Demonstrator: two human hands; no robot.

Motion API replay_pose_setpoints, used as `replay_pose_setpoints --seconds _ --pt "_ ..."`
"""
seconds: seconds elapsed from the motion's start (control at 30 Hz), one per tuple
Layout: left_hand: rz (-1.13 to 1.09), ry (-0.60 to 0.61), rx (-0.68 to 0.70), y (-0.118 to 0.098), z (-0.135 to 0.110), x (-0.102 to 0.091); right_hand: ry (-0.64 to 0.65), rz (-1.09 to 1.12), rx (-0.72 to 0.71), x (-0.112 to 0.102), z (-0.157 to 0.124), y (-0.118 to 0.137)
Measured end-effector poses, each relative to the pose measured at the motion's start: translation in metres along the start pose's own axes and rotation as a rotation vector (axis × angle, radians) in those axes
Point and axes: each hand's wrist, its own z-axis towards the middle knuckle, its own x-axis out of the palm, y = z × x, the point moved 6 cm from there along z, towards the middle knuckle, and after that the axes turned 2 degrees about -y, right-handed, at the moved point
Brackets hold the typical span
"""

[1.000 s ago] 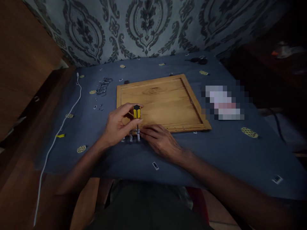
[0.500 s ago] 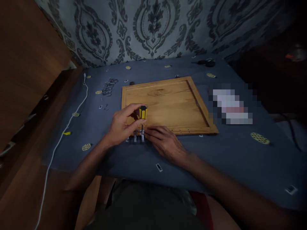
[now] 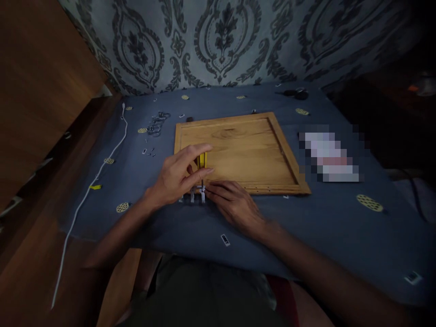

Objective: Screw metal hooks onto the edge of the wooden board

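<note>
My left hand [image 3: 175, 175] is closed around the yellow and black handle of a screwdriver [image 3: 202, 160], which stands upright. Its shaft points down at a small metal hook [image 3: 202, 193] on the near edge of a framed wooden board [image 3: 235, 150]. More metal hooks [image 3: 192, 195] sit along that edge to the left. My right hand [image 3: 236, 206] lies against the near edge just right of the screwdriver tip, fingertips together at the hook. What is under those fingertips is hidden.
Several metal hooks [image 3: 158, 122] and a few small screws [image 3: 150, 153] lie on the blue cloth left of the board. A white cable [image 3: 111, 156] runs down the left side. A blurred-out item [image 3: 330, 154] lies right of the board, and a dark object [image 3: 296, 93] at the back.
My left fingers have shifted around the screwdriver handle, with thumb and forefinger now reaching further right. The right hand stays at the hook. The view has moved slightly.
</note>
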Motion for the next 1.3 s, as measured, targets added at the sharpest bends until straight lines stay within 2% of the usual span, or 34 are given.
replay_pose_setpoints --seconds 0.17,0.43,0.5,0.7,1.0,1.3 --pt "0.056 -0.034 0.027 -0.003 0.004 -0.008 0.000 -0.009 0.004 0.000 0.000 0.000" --pt "-0.117 0.097 -0.127 0.006 0.006 -0.011 -0.021 -0.025 -0.033 -0.004 0.003 0.003" --pt "-0.116 0.095 -0.114 0.006 0.006 -0.011 -0.005 -0.022 -0.026 -0.004 0.003 0.002" --pt "-0.007 -0.008 0.016 -0.003 0.007 -0.017 -0.003 -0.001 -0.012 -0.001 0.001 0.001" --pt "-0.076 0.054 -0.053 -0.002 0.007 -0.020 0.026 0.025 0.015 0.001 0.000 -0.001" --pt "-0.011 0.002 -0.027 -0.008 0.007 -0.018 0.007 0.009 -0.007 -0.001 0.001 0.001"
